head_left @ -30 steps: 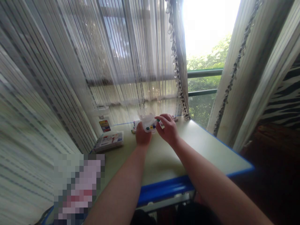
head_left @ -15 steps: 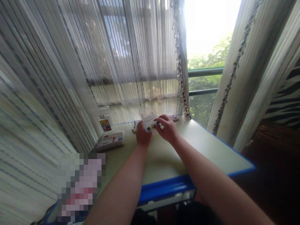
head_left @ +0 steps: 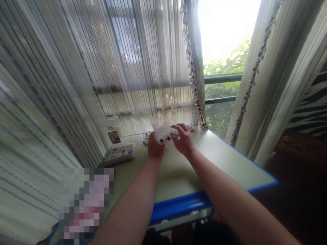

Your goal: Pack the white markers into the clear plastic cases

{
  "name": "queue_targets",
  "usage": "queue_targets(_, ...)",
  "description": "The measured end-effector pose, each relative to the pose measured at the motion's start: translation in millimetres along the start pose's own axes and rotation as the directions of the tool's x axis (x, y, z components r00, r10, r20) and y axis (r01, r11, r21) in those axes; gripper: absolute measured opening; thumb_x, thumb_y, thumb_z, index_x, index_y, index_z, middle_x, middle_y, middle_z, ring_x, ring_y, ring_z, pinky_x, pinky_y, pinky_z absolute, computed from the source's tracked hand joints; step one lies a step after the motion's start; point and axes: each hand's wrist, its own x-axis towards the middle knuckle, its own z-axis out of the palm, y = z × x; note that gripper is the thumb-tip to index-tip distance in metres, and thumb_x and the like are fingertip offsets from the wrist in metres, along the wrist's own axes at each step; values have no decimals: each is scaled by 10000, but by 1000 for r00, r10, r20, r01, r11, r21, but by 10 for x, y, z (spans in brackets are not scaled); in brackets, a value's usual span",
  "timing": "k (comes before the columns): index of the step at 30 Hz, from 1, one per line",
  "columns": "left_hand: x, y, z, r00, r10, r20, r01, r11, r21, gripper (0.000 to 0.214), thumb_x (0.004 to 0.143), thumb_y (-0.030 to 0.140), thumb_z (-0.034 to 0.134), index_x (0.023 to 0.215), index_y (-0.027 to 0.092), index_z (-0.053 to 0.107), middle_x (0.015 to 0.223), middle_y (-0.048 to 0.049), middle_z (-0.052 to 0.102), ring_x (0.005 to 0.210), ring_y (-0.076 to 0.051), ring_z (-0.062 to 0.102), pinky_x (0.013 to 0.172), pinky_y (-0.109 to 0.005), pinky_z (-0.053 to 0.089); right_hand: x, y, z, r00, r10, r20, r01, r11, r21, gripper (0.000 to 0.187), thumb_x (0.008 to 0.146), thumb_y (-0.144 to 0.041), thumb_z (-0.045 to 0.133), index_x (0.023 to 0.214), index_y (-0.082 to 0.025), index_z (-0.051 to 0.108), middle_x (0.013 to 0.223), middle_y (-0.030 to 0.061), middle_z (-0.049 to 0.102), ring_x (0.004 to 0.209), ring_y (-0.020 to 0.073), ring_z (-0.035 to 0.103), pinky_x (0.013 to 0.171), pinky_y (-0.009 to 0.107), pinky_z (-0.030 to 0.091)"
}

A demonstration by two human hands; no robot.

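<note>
My left hand (head_left: 155, 147) is closed around a clear plastic marker case (head_left: 160, 133), holding it tilted above the table. Green, yellow and blue round ends show at the near end of the case. At the case's right edge is my right hand (head_left: 185, 139), thumb and index finger apart; whether the fingertips touch the plastic cannot be made out. Behind the hands lie several markers (head_left: 147, 137), partly hidden by the case and by my fingers.
The pale table (head_left: 230, 166) has a blue edge. On its left lies a flat printed case (head_left: 120, 152), with a clear case with a label (head_left: 112, 131) upright behind it. Sheer curtains (head_left: 143, 68) hang along the far side. A blurred-out pink patch (head_left: 89, 204) is at lower left.
My right thumb and index finger have opened a little and shifted at the case's edge; a small dark spot between them no longer shows. The left hand keeps its hold.
</note>
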Motion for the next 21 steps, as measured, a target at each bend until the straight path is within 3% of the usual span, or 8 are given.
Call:
queue_targets(3,14,10,-10,1000,13,10,-13,1000,16,247,723,204,574,958,182,502,991,-117,627,968,-256,598,839,-368,488,-35,221,45,965,254,-63,-259,961,-94,323,886,-263,356,1092,-153,580,1054,111,586,1028,223,494,951,385,374)
queue_targets(5,22,13,-17,1000,14,8,-14,1000,24,242,723,198,572,954,184,503,997,-119,624,976,-256,594,845,-374,486,-69,396,86,902,431,30,-413,879,-237,369,888,-254,342,1152,-120,564,1145,129,580,1125,236,463,1012,386,323)
queue_targets(7,25,14,-24,1000,11,6,-11,1000,25,249,717,198,578,954,187,502,1000,-116,623,981,-257,592,845,-380,486,-112,542,131,820,551,154,-468,801,-373,411,889,-251,335,1221,-121,539,1274,123,533,1217,236,414,1052,373,285)
queue_targets(10,21,21,-35,1000,6,10,-6,1000,21,236,721,206,582,944,189,509,982,-109,627,973,-256,595,836,-378,489,-185,655,203,696,605,388,-382,769,-513,445,880,-245,344,1284,-177,517,1415,74,426,1301,241,343,1073,373,266)
queue_targets(12,17,30,-40,1000,13,14,-13,1000,16,214,730,207,575,935,188,515,973,-109,630,965,-253,598,834,-375,488,-224,673,247,603,578,550,-281,799,-531,464,862,-217,361,1301,-205,510,1461,47,368,1332,244,312,1074,376,267)
queue_targets(14,13,39,-41,1000,24,18,-24,1000,15,203,740,200,563,937,189,518,974,-109,631,965,-251,598,836,-373,487,-248,673,279,545,541,640,-224,830,-511,486,858,-195,358,1328,-213,481,1476,36,346,1346,235,300,1074,370,268)
queue_targets(21,4,41,-42,999,30,43,-31,999,39,224,730,173,560,949,175,517,971,-116,627,962,-252,599,837,-361,482,-246,647,281,520,519,679,-216,848,-484,490,937,-314,253,1392,-187,383,1493,65,307,1380,217,242,1102,366,209)
